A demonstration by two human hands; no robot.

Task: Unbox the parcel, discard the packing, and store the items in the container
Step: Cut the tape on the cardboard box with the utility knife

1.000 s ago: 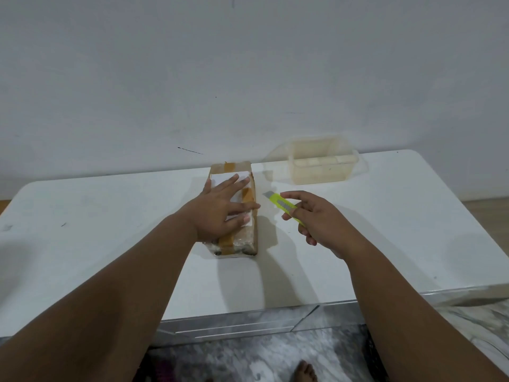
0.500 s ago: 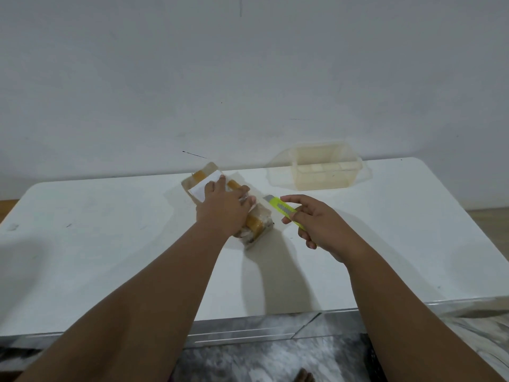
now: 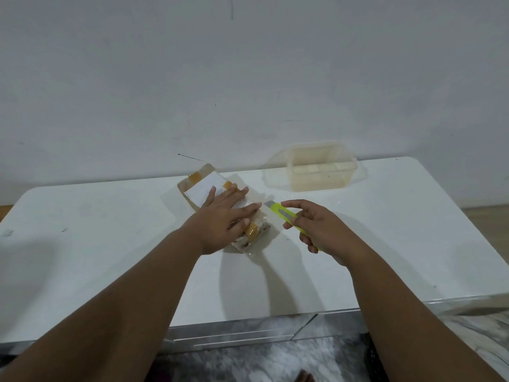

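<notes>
Under the flat, extended left hand (image 3: 220,221): taped parcel (image 3: 217,197). Right hand (image 3: 316,227) grasps yellow cutter (image 3: 283,216), tip beside left fingertips (image 3: 254,207). Risk: blade slip nicks them.

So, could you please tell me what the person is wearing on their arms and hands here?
The left forearm and right forearm are bare right to the frame edge, with no sleeves showing. The left hand and right hand are ungloved, and no watch, bracelet or ring is visible on either.
</notes>
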